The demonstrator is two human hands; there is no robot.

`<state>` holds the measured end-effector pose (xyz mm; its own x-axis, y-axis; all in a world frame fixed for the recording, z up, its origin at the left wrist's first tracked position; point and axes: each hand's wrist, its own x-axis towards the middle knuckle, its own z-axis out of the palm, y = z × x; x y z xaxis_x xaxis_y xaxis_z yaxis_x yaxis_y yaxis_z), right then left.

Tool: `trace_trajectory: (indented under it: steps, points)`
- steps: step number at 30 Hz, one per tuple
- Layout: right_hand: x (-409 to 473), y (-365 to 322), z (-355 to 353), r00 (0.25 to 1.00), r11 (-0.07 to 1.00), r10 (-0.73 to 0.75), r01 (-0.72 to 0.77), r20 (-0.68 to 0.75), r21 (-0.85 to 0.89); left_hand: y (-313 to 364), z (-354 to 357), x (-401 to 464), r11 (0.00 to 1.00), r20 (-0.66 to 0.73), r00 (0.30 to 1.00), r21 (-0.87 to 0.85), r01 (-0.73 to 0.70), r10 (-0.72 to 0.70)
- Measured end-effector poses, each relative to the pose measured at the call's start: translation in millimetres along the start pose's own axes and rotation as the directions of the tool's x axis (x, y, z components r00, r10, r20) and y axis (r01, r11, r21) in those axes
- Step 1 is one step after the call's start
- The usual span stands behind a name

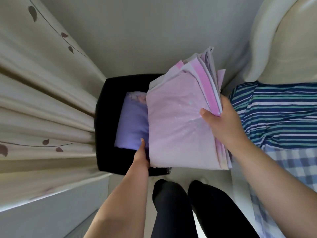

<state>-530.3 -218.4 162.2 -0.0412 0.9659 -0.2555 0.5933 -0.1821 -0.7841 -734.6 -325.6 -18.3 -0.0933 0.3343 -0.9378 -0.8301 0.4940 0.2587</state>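
**Folded pink bedding held above a black bin**

Through the head camera I look down on a folded pink bundle filling the middle of the frame, held in the air over the right half of a black bin. Its top face is pale pink with faint white speckles. Along its right edge, many layers fan out in lilac-grey and brighter pink bands, spreading widest toward the upper centre.

The right hand clamps that layered edge at centre right, with the thumb pressed flat on top and the fingers wrapped behind. The left hand meets the bundle's lower left edge. One digit lies straight along the edge and the rest are hidden beneath the cloth, so I cannot tell whether that hand grips or only props.

A purple cushion lies inside the bin, partly covered by the bundle. A cream leaf-print curtain hangs at left, and a striped cloth lies at right above a checked one.
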Motion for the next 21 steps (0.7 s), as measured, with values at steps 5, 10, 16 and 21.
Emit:
trace_trajectory:
  steps: [5, 10, 16, 21]
  points:
    - [0, 10, -5, 0.999, 0.982, -0.043, 0.047, 0.028, -0.184, 12, -2, 26, 0.998, -0.131, 0.990, 0.020, -0.057, 0.059]
    - [-9, -10, -5, 0.997, 0.967, -0.048, 0.060, 0.053, -0.249, 53, 11, -13, 0.973, -0.347, 0.911, 0.136, -0.185, 0.221]
    - [-26, -46, -12, 0.997, 0.969, -0.037, 0.051, 0.062, -0.242, 100, 50, -144, 0.757, -0.278, 0.708, 0.324, -0.567, 0.649]
    - [-34, -72, 1, 0.996, 0.983, -0.054, 0.065, 0.067, -0.174, 120, 55, -244, 0.531, -0.133, 0.520, 0.348, -0.773, 0.844]
